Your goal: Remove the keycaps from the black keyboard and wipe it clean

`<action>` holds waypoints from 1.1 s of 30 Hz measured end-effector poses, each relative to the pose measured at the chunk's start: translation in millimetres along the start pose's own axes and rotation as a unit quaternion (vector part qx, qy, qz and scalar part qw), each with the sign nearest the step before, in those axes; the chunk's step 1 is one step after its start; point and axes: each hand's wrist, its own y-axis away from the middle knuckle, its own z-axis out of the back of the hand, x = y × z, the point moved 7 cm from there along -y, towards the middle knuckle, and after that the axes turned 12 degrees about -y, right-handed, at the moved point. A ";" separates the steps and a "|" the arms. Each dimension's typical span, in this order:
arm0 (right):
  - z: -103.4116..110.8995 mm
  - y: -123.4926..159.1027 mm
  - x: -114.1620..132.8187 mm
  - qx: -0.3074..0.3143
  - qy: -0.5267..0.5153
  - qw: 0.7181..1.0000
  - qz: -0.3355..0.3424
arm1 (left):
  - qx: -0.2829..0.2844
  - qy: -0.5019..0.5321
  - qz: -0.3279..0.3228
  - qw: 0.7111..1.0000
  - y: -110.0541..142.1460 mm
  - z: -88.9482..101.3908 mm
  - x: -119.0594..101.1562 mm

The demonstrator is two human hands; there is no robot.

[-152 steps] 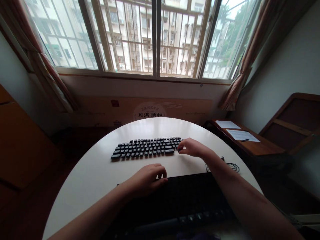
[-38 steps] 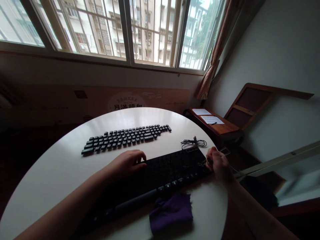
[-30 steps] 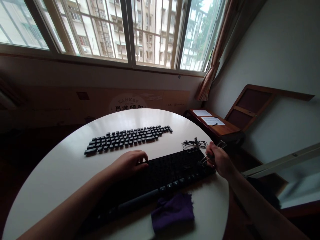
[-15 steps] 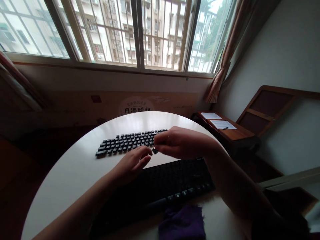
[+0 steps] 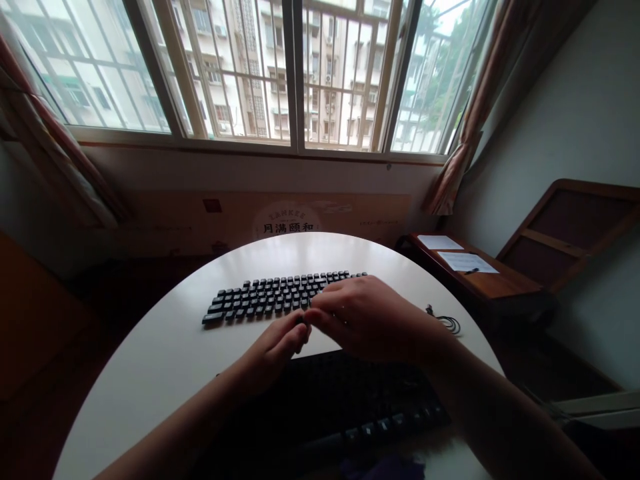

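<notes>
Rows of loose black keycaps (image 5: 270,297) are laid out on the white round table (image 5: 150,373). Just in front of them my left hand (image 5: 280,340) pinches a small dark keycap (image 5: 301,320) between thumb and fingers. My right hand (image 5: 357,313) meets it from the right, its fingers drawn together at the left fingertips. Whatever its fingertips grip is hidden. Beneath both hands lies a dark keyboard (image 5: 340,393), much of it in shadow. A row of keys (image 5: 383,425) shows along its near side. My forearms hide its ends.
A purple cloth (image 5: 383,469) lies at the near edge of view. A coiled black cable (image 5: 449,325) is at the table's right. Beyond the table stands a low wooden bench (image 5: 500,283) with papers (image 5: 467,261) and a pen on it. Windows are ahead.
The view has tilted and shifted, so the scene sits lower and farther right. My hands have come together, and the left fingers have closed on the small keycap that was by my right fingertips.
</notes>
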 end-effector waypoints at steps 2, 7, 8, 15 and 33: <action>7.7 -0.3 -5.1 -0.048 0.034 0.998 -0.014 | -0.007 0.030 0.007 0.999 -0.5 -0.5 3.0; -1.6 -3.3 -19.1 -0.025 0.045 0.999 -0.015 | 0.009 0.063 0.009 0.998 -0.2 -5.1 5.0; -8.3 -4.7 -20.9 0.005 0.024 1.000 -0.010 | 0.014 0.061 0.010 0.998 -0.2 -6.0 4.8; -27.2 -11.7 -24.1 0.069 -0.052 0.996 0.031 | 0.026 0.064 0.004 0.998 1.2 -7.3 2.5; -0.4 12.7 -170.2 0.016 -0.036 0.984 -0.176 | 0.085 -0.230 -0.014 0.969 -0.7 -12.8 0.5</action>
